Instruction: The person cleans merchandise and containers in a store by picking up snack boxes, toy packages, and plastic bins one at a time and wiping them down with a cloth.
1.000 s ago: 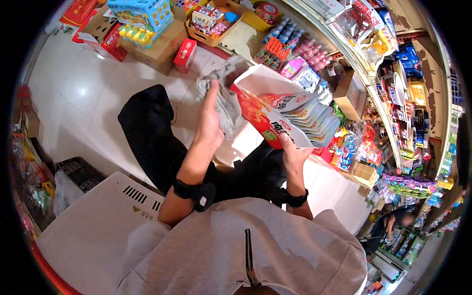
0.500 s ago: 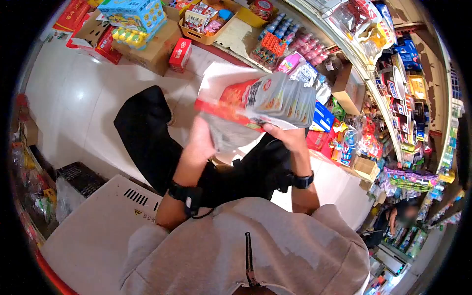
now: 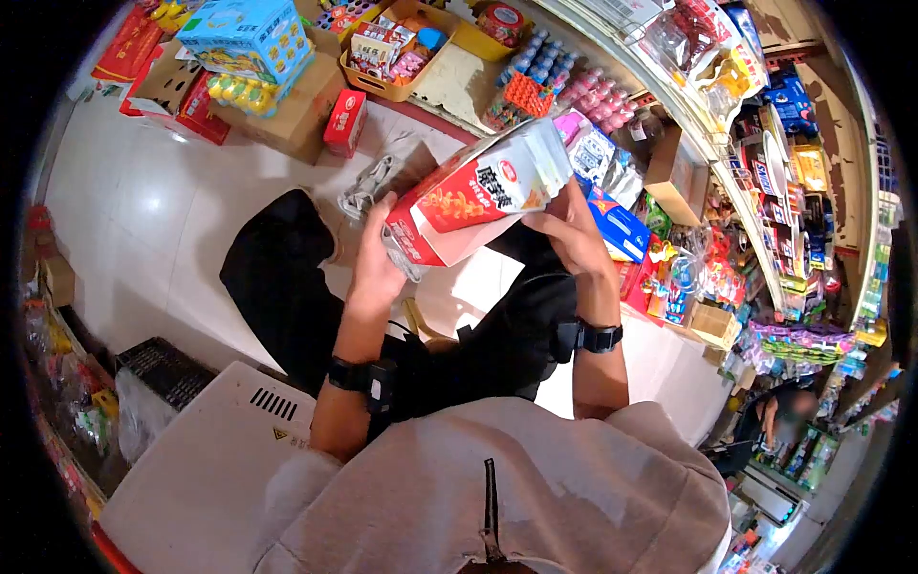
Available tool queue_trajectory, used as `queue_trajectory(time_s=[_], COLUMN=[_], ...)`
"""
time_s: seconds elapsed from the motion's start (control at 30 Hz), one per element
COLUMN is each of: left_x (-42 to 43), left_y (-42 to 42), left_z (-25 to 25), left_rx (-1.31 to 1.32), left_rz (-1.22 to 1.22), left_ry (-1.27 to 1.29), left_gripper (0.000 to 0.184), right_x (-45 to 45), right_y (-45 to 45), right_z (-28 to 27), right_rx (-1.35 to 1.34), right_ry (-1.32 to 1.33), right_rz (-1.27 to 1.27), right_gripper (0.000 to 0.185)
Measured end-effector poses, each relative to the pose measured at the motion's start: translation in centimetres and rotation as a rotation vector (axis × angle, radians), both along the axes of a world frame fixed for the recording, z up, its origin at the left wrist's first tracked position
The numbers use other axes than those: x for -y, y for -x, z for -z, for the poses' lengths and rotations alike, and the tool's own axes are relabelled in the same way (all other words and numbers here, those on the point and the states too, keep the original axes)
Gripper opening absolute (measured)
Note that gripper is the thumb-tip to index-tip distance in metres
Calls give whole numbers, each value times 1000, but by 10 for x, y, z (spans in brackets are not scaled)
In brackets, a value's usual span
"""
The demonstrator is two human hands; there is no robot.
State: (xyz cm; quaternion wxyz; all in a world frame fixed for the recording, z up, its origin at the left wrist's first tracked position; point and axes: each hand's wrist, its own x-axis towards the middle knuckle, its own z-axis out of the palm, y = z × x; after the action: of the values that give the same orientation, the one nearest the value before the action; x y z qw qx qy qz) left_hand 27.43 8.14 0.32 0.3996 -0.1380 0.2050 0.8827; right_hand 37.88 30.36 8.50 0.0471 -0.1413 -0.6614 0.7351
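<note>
In front of me is an open red and white snack box (image 3: 448, 208), tilted, its printed side facing up. A row of grey-edged snack packets (image 3: 537, 163) sticks out at its right end. My left hand (image 3: 379, 256) is closed round the box's left end, with a grey cloth (image 3: 376, 184) bunched against it and showing beyond and below the box. My right hand (image 3: 572, 232) grips the right end by the packets, its thumb on the near side and its other fingers partly hidden behind.
Shelves of packaged snacks (image 3: 765, 158) curve along the right. A yellow basket of sweets (image 3: 397, 88) and a small red box (image 3: 345, 122) lie ahead. A white appliance (image 3: 206, 459) stands at my left. Another person (image 3: 770, 421) is far right.
The box has turned so its printed side shows clearly, and its packets have tipped up and away. The cloth has swung out past the box's far side. My right hand has moved slightly away from me.
</note>
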Motion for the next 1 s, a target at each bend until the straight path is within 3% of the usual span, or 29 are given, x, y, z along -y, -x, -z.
queue_trajectory(time_s=[0.07, 0.1, 0.13, 0.2, 0.23, 0.27, 0.4, 0.5, 0.63, 0.73, 0.87, 1.0], left_x=[-4, -5, -7, -13, -16, -18, -17, -19, -25, -35, -46, -56], left_y=[3, 5, 7, 14, 17, 22, 51, 79, 114, 136, 166, 190], left_z=[8, 19, 31, 43, 45, 46, 62, 81, 48, 38, 68, 102], left_rx=[-47, -43, -38, -2, -69, -136, -182, -164, -149, -382, -522, -605], left_rz=[-39, -43, -46, -37, -35, -32, -17, 29, 184, 162, 312, 347], left_ry=[17, 35, 52, 78, 238, 400, 542, 521, 621, 682, 720, 812], left_gripper=[39, 39, 38, 36, 37, 37, 37, 33, 34, 32, 36, 40], right_x=[2, 8, 12, 14, 10, 9, 6, -2, -15, -22, -33, -60], right_y=[4, 9, 16, 34, 41, 44, 70, 93, 125, 149, 177, 207], right_z=[-1, 1, 4, 10, 21, 29, 46, 60, 77, 85, 103, 121], right_rx=[-6, -48, -46, 144, 124, 127, 152, 107, 170, 117, 98, 93], right_ry=[566, 621, 620, 324, 263, 264, 259, 208, 71, 30, 170, 128], right_rz=[112, 167, 169, 294, 264, 268, 224, 246, 302, 266, 296, 259], right_gripper=[78, 73, 73, 74, 76, 76, 82, 75, 68, 69, 66, 61])
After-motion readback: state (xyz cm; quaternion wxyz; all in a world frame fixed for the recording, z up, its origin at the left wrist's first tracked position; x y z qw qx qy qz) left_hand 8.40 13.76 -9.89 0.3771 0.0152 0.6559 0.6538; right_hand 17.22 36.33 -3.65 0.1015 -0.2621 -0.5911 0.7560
